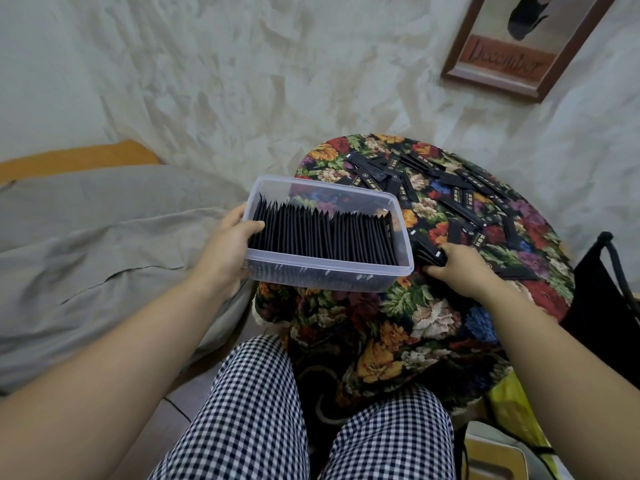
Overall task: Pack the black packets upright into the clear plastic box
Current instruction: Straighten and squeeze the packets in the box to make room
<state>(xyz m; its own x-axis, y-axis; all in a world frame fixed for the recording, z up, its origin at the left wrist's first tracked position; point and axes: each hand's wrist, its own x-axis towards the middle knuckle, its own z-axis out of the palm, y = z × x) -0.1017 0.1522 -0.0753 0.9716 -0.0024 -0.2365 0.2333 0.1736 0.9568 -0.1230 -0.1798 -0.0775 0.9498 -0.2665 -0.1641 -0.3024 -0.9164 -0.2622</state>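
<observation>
Here the left hand (228,251) grips the left end of the clear plastic box (329,271), which holds a row of upright black packets (325,233), while the right hand (460,268) clasps a small stack of packets (429,255) on the floral cloth (415,323) just beside the box.

The box (325,275) was clear, smooth plastic; its packets (322,237) looked matt black, perhaps foil; a woven floral cloth (426,317) covered the surface.
</observation>
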